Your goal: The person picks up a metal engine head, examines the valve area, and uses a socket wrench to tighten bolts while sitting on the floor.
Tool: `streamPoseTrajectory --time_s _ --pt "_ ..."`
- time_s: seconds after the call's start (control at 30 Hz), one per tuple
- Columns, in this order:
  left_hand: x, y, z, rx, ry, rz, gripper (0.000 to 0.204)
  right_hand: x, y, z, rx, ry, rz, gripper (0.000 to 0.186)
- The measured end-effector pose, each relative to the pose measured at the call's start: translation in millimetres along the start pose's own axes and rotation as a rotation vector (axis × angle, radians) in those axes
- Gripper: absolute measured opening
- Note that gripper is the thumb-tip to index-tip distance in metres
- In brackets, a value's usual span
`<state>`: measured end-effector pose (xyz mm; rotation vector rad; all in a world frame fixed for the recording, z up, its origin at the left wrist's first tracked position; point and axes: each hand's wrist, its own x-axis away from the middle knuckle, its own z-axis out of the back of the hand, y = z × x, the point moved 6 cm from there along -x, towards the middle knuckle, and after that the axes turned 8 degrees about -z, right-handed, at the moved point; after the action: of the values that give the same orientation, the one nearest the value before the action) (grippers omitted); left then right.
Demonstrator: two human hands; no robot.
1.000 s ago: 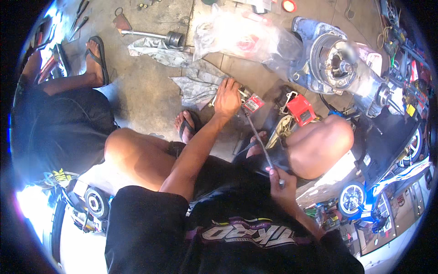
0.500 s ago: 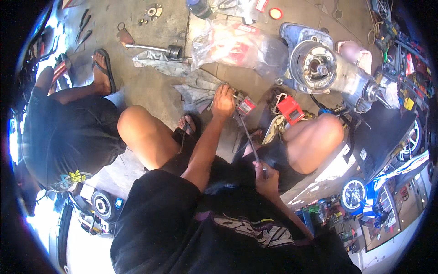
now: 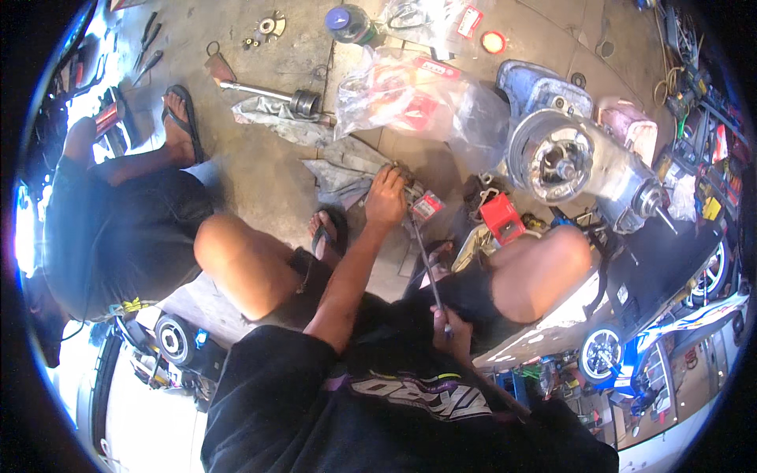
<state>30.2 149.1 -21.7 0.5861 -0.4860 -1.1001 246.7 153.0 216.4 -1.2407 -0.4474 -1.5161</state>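
My left hand (image 3: 387, 195) is closed around a small metal part (image 3: 402, 173), partly hidden by its fingers, beside a small red-labelled packet (image 3: 426, 205) and a grey stained cloth (image 3: 335, 180). My right hand (image 3: 452, 332), low over my lap, grips the near end of a long thin metal rod (image 3: 428, 268), whose far end reaches up toward that metal part. Right of these lie a red box (image 3: 501, 217) and a metal gasket-like piece (image 3: 489, 196). A large aluminium engine casing (image 3: 615, 193) with a round open housing (image 3: 552, 155) lies further right.
Another person (image 3: 134, 240) sits at my left. Ahead lie a plastic bag (image 3: 406, 98), a long socket tool (image 3: 303, 102), pliers (image 3: 147, 38) and a jar with a blue lid (image 3: 341, 25). Blue wheeled vehicles (image 3: 631, 355) and clutter line the right edge.
Both hands sit lower in the picture, along with much of the floor scene, as the view shifts. My right hand has moved slightly leftward with the rod, which stays in its grip.
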Motion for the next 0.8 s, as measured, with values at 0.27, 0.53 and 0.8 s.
streamPoseTrajectory --time_s 0.27,0.53,0.8 --pt "-8.2 -0.9 -3.7 0.026 0.008 -0.033 0.023 1.8 -15.9 4.5 -0.071 0.111 -0.074 0.028" --pt "1.9 3.6 -4.9 0.008 0.035 -0.046 0.026 19.6 -9.9 -13.0 -0.164 0.045 -0.141 0.025" --pt "-3.0 0.0 -1.7 -0.010 0.013 0.016 0.023 18.1 4.8 -2.4 -0.236 0.089 -0.166 0.028"
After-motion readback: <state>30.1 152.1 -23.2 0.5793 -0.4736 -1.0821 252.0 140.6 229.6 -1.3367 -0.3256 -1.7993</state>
